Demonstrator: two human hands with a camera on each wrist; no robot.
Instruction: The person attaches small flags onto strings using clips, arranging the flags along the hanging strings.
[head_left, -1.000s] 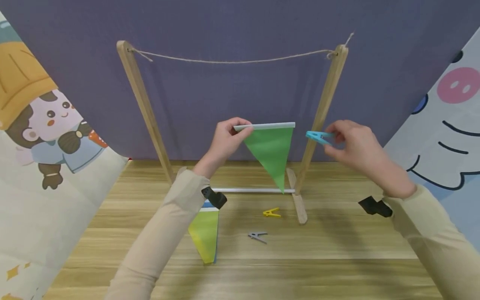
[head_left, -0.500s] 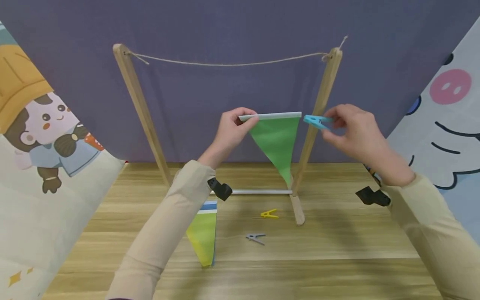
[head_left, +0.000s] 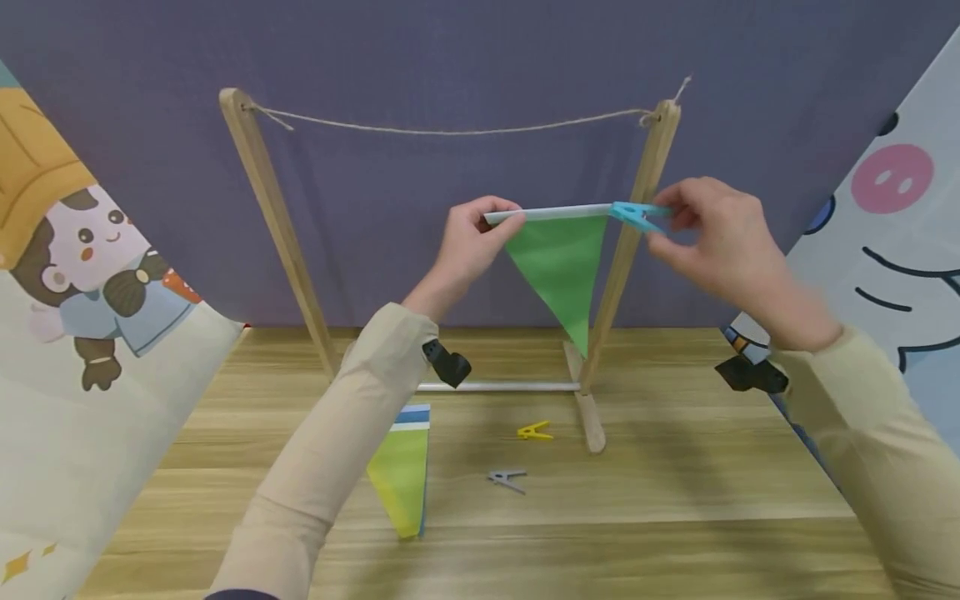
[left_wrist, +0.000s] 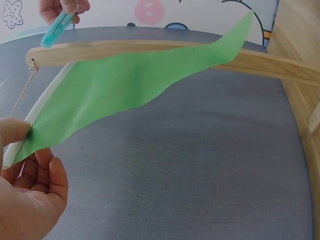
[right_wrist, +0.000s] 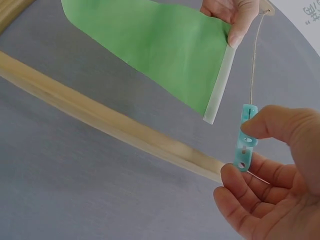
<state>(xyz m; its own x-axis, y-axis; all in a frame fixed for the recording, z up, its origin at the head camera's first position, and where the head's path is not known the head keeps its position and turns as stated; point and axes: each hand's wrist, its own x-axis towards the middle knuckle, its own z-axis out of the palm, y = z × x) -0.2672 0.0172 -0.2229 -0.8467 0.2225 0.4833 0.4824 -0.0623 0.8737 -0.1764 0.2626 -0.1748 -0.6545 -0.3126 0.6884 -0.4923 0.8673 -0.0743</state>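
My left hand (head_left: 476, 237) pinches one end of the white top strip of a green triangular pennant (head_left: 564, 258), which hangs point down below the string (head_left: 450, 132). To the right, my right hand (head_left: 716, 237) holds a light-blue clothespin (head_left: 633, 215) between thumb and fingers, its nose toward the pennant's free corner. In the head view the clothespin overlaps that corner; the right wrist view shows a gap between the clothespin (right_wrist: 245, 137) and the white strip (right_wrist: 220, 85). From the left wrist view, the pennant (left_wrist: 115, 90) stretches away from the left thumb and fingers.
The string is tied between two wooden posts (head_left: 273, 217) of a stand, joined low by a white rod (head_left: 502, 387). On the table lie a yellow clothespin (head_left: 535, 431), a grey clothespin (head_left: 507, 479) and a yellow-green pennant (head_left: 403, 475) over a blue one.
Both hands have risen toward the string, the left carrying the pennant up and slightly right. The clothespin has come up alongside and nearer the pennant's right corner.
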